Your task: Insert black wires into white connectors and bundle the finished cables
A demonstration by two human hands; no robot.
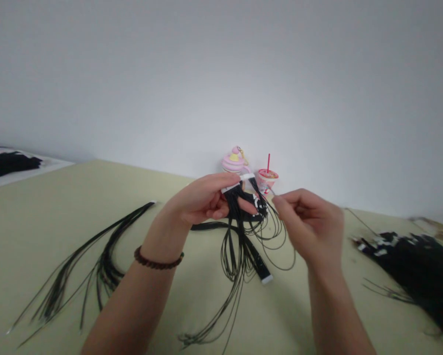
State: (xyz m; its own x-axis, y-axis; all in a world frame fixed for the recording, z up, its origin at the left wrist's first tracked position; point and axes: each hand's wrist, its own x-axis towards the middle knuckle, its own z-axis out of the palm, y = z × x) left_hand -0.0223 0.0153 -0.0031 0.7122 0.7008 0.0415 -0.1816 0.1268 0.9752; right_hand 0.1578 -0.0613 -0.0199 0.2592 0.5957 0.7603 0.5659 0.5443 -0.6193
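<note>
My left hand [201, 199], with a beaded bracelet [158, 266] on its wrist, is closed around the white connectors [247, 176] of a black wire harness [239, 241]. Thumb on top and fingers beneath grip it above the table. Its wires hang in loops and fan out below, and a flat black strip with a white end [261, 268] hangs among them. To the right, my right hand [313, 222] is pinched on the end of one thin wire [273, 191], close to the connectors. The exact wire tip is blurred.
On the pale table [162, 315], a loose black wire bundle [108, 261] lies at left and a large pile of black harnesses [413, 266] at right. A pink toy [233, 162] and a small pink cup with a straw [267, 178] stand by the wall. More black wires [10, 165] lie far left.
</note>
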